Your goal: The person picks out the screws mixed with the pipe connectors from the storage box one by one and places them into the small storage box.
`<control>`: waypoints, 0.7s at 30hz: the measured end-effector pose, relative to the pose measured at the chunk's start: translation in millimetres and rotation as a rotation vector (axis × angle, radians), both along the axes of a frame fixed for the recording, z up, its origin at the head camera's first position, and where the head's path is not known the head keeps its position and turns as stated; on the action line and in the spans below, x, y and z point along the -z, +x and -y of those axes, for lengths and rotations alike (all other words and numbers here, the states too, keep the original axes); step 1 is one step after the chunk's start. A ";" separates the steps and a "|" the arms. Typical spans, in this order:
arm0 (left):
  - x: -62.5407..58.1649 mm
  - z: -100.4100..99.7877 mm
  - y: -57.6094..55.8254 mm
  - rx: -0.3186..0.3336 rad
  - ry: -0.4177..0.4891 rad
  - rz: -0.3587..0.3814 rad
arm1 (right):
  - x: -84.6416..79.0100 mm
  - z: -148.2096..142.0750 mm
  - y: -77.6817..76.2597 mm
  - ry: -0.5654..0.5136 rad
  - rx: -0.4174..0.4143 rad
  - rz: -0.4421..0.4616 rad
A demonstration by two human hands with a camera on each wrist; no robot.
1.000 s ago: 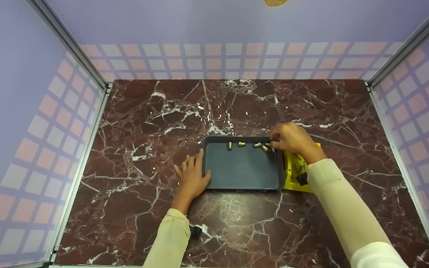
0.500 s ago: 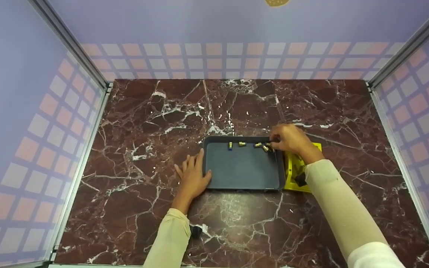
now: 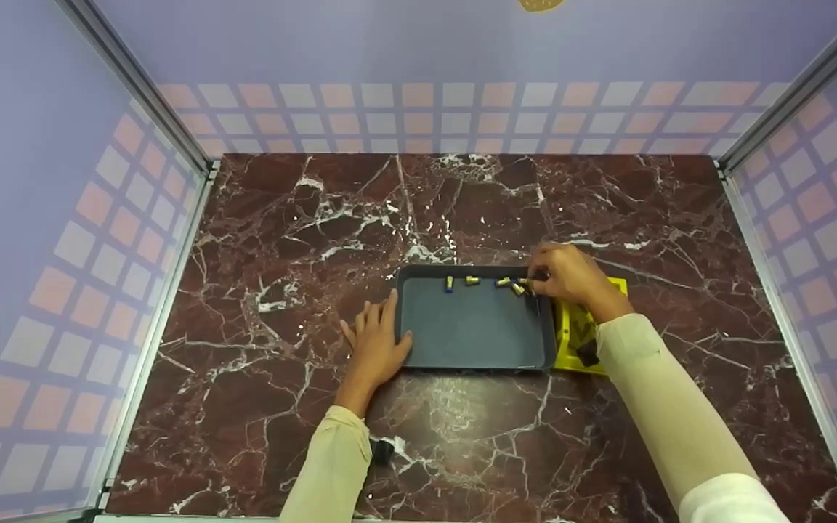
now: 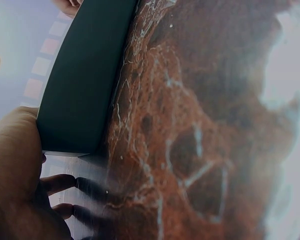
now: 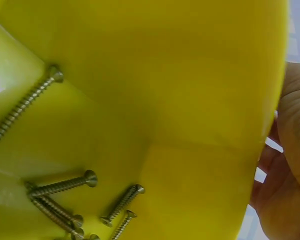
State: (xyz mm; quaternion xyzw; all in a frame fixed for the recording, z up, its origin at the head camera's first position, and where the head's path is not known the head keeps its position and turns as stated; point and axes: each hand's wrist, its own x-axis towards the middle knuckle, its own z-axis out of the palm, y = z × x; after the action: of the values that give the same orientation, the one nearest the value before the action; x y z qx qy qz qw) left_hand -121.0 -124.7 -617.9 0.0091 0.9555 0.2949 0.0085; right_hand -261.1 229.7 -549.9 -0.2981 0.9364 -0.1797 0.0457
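A grey rectangular tray (image 3: 476, 327) lies on the table, with several small brass-coloured pieces with blue ends (image 3: 471, 280) along its far side. My left hand (image 3: 373, 345) rests at the tray's left edge, fingers stretched out; the left wrist view shows this hand (image 4: 15, 170) against the dark tray wall (image 4: 87, 75). At the far right corner of the tray, my right hand (image 3: 567, 272) bends over with curled fingers, pinching one of the brass pieces. The fingers partly cover that piece. In the right wrist view, the hand (image 5: 290, 160) appears beyond a yellow wall.
A yellow bin (image 3: 567, 359) stands against the tray's right side, partly under my right forearm. Several screws (image 5: 60, 185) lie inside it. Dark red marbled table (image 3: 302, 240) surrounds both, with patterned panels (image 3: 418, 65) rising at the back and sides.
My right fingers have shifted very slightly at the tray corner. The left hand, tray and other brass pieces stay in place.
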 end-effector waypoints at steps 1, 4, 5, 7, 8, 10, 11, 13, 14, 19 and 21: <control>0.0 -0.2 0.0 -0.001 -0.002 0.000 | 1.1 0.0 0.1 -0.004 0.002 0.002; -0.5 -0.8 -0.5 -0.008 -0.008 0.004 | 4.2 -0.2 0.6 -0.006 0.001 0.013; -0.6 -1.0 -0.6 -0.009 -0.010 0.004 | 5.4 -0.4 0.6 -0.003 -0.001 0.015; -0.6 -1.2 -1.0 -0.008 -0.012 0.004 | 6.9 -0.4 0.4 0.008 -0.005 0.022; -0.5 -1.2 -1.1 -0.009 -0.013 0.005 | 7.4 -0.2 0.4 0.015 -0.005 0.026; -0.4 -1.0 -1.2 -0.010 -0.014 0.005 | 7.3 0.6 0.5 0.027 -0.002 0.037; -0.3 -0.9 -1.2 -0.010 -0.016 0.006 | 7.1 1.1 0.7 0.032 0.001 0.044; -0.4 -0.8 -1.0 -0.013 -0.015 0.007 | 6.2 2.6 0.9 0.047 0.016 0.064; -0.5 -0.9 -0.9 -0.015 -0.016 0.007 | 5.7 3.2 1.1 0.055 0.024 0.075; -0.3 -0.9 -1.0 -0.015 -0.016 0.003 | 3.3 5.9 1.3 0.101 0.055 0.130; -0.5 -0.9 -1.1 -0.016 -0.021 0.004 | 3.0 6.7 0.6 0.109 0.055 0.138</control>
State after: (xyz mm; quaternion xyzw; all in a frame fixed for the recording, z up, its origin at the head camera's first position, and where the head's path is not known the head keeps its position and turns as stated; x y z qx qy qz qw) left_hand -122.1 -123.8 -617.3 0.0009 0.9586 0.2848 0.0083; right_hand -260.5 222.9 -552.9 -0.2560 0.9472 -0.1498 0.1215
